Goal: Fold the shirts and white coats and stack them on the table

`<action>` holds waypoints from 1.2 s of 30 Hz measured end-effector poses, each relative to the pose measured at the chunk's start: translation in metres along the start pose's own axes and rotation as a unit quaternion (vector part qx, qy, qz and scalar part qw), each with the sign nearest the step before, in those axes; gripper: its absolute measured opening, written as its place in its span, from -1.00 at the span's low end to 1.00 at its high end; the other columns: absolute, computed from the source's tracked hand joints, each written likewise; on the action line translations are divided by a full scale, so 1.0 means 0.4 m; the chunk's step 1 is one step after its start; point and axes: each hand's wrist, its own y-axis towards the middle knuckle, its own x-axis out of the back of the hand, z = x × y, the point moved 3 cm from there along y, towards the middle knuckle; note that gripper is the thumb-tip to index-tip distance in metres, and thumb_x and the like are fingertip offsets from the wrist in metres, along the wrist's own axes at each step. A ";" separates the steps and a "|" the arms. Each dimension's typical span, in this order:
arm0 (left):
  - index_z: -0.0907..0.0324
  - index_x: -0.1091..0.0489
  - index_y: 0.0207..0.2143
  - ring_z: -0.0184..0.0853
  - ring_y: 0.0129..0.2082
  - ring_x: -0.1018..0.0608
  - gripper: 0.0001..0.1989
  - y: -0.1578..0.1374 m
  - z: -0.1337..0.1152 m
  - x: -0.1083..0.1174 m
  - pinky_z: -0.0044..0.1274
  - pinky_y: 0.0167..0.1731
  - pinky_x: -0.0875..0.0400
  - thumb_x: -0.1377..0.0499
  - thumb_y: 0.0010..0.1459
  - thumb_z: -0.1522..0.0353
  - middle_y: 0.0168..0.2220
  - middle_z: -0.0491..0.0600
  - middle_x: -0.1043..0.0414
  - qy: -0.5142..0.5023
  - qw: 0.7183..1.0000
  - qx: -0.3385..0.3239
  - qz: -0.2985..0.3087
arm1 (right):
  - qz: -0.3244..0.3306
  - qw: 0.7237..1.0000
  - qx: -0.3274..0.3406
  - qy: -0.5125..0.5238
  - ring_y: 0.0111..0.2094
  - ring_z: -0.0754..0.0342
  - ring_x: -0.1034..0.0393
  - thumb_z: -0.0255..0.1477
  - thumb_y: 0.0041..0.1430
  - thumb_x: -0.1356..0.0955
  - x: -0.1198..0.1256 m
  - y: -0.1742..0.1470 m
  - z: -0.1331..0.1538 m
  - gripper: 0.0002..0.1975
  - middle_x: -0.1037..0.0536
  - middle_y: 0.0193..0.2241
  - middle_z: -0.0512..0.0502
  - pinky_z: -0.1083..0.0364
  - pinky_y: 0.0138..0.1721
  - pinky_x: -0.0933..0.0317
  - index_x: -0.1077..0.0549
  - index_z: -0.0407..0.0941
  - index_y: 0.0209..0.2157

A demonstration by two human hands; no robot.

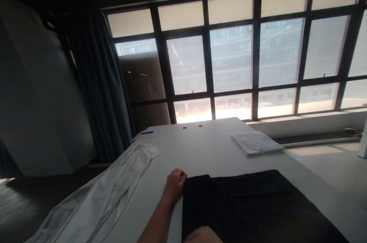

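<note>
A dark, nearly black cloth (243,204) lies spread on the white table (195,147), with a few soft creases across it. At its far left corner is my left hand (176,182), the fingers curled and closed at the cloth's edge. Low in the view, my right hand (203,234) rests over the near left part of the cloth. Only its back and knuckles show; the bottom of the picture cuts it off and its fingers are hidden.
Crumpled white fabric (114,193) hangs over the table's left side. A folded white cloth (256,143) lies at the right edge. Farther back are paper with a blue pen (147,132) and two round table holes. Windows and a blue curtain (100,82) stand beyond.
</note>
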 end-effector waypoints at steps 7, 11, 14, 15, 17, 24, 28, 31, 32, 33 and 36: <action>0.05 -0.46 -0.09 -0.16 -0.03 -0.47 -0.78 -0.034 -0.145 0.078 -0.31 0.07 -0.25 -0.05 0.32 0.34 -0.07 0.02 -0.48 0.000 0.991 -0.133 -0.023 | -0.171 0.952 -0.254 0.015 -0.39 0.09 -0.45 -0.44 0.23 -0.30 0.245 -0.101 -0.101 -0.88 -0.58 -0.42 0.00 0.14 -0.36 -0.10 -0.46 -0.08 -0.39; -0.01 -0.39 0.10 -0.06 0.09 -0.43 -0.62 -0.085 -0.277 0.051 -0.18 0.17 -0.22 -0.17 0.25 0.15 0.09 0.05 -0.43 -0.020 0.976 -0.211 0.042 | -0.163 0.925 -0.343 -0.001 -0.32 0.02 -0.47 -0.38 0.31 -0.26 0.312 -0.155 -0.238 -0.81 -0.60 -0.39 -0.08 0.10 -0.31 -0.09 -0.48 -0.09 -0.33; -0.09 -0.15 0.34 0.16 0.36 -0.10 -0.23 -0.129 -0.328 -0.012 0.09 0.29 0.09 -0.17 0.15 -0.13 0.37 0.10 -0.12 -0.045 0.967 -0.210 0.136 | -0.146 0.912 -0.383 -0.007 -0.25 -0.04 -0.47 -0.37 0.31 -0.26 0.329 -0.201 -0.330 -0.80 -0.61 -0.34 -0.15 0.08 -0.26 -0.10 -0.50 -0.11 -0.29; -0.10 -0.07 0.38 0.21 0.40 0.02 -0.16 -0.140 -0.334 -0.032 0.17 0.28 0.21 -0.13 0.14 -0.18 0.42 0.10 0.00 -0.050 0.963 -0.205 0.168 | -0.141 0.910 -0.389 -0.004 -0.24 -0.05 -0.47 -0.37 0.29 -0.27 0.330 -0.214 -0.351 -0.81 -0.61 -0.33 -0.16 0.07 -0.25 -0.11 -0.51 -0.12 -0.29; -0.10 0.06 0.42 0.24 0.43 0.16 -0.10 -0.155 -0.335 -0.061 0.25 0.25 0.38 -0.08 0.15 -0.21 0.46 0.08 0.16 -0.056 0.955 -0.199 0.214 | -0.131 0.911 -0.392 0.006 -0.24 -0.06 -0.47 -0.37 0.26 -0.30 0.323 -0.235 -0.378 -0.83 -0.62 -0.32 -0.17 0.07 -0.25 -0.12 -0.52 -0.13 -0.29; -0.05 0.12 0.44 0.15 0.42 0.03 -0.06 -0.144 -0.333 -0.050 0.13 0.30 0.22 -0.12 0.14 -0.18 0.44 0.06 0.05 -0.056 0.959 -0.189 0.204 | -0.128 0.919 -0.371 0.044 -0.22 0.01 -0.45 -0.37 0.28 -0.29 0.248 -0.224 -0.373 -0.79 -0.58 -0.25 -0.15 0.10 -0.19 -0.17 -0.52 -0.15 -0.19; -0.04 -0.26 0.25 -0.07 0.19 -0.38 -0.52 -0.086 -0.276 -0.014 -0.19 0.20 -0.18 -0.05 0.32 0.12 0.22 0.03 -0.36 -0.050 0.987 -0.128 0.080 | -0.146 0.926 -0.345 0.055 -0.22 0.02 -0.43 -0.39 0.24 -0.31 0.227 -0.212 -0.367 -0.83 -0.54 -0.22 -0.15 0.09 -0.15 -0.17 -0.51 -0.15 -0.29; 0.04 -0.46 0.02 -0.12 0.06 -0.46 -0.68 -0.036 -0.171 -0.001 -0.29 0.13 -0.21 0.00 0.34 0.24 0.00 0.03 -0.50 -0.060 0.997 -0.044 0.018 | -0.146 0.928 -0.335 0.073 -0.23 0.02 -0.42 -0.38 0.24 -0.29 0.230 -0.212 -0.376 -0.82 -0.55 -0.27 -0.12 0.09 -0.17 -0.17 -0.50 -0.14 -0.35; 0.08 -0.48 -0.04 -0.13 0.03 -0.48 -0.67 -0.023 -0.134 -0.002 -0.32 0.09 -0.24 0.03 0.35 0.25 -0.04 0.05 -0.51 -0.066 0.997 -0.024 0.014 | -0.143 0.928 -0.337 0.077 -0.23 0.02 -0.42 -0.37 0.23 -0.29 0.232 -0.213 -0.380 -0.82 -0.56 -0.29 -0.11 0.09 -0.18 -0.17 -0.50 -0.13 -0.35; 0.11 -0.51 -0.11 -0.15 -0.03 -0.51 -0.65 -0.013 -0.100 -0.005 -0.35 0.03 -0.29 0.05 0.36 0.25 -0.10 0.06 -0.53 -0.073 0.997 -0.010 0.015 | -0.138 0.927 -0.339 0.079 -0.24 0.01 -0.42 -0.37 0.23 -0.29 0.235 -0.214 -0.384 -0.82 -0.57 -0.30 -0.11 0.09 -0.20 -0.17 -0.50 -0.13 -0.35; 0.13 -0.53 -0.27 -0.21 -0.17 -0.55 -0.61 0.003 -0.033 -0.024 -0.45 -0.12 -0.35 0.07 0.36 0.24 -0.23 0.04 -0.55 -0.097 0.995 0.000 0.030 | -0.126 0.927 -0.342 0.082 -0.25 -0.02 -0.44 -0.34 0.23 -0.29 0.239 -0.210 -0.386 -0.80 -0.59 -0.32 -0.11 0.08 -0.24 -0.19 -0.52 -0.11 -0.30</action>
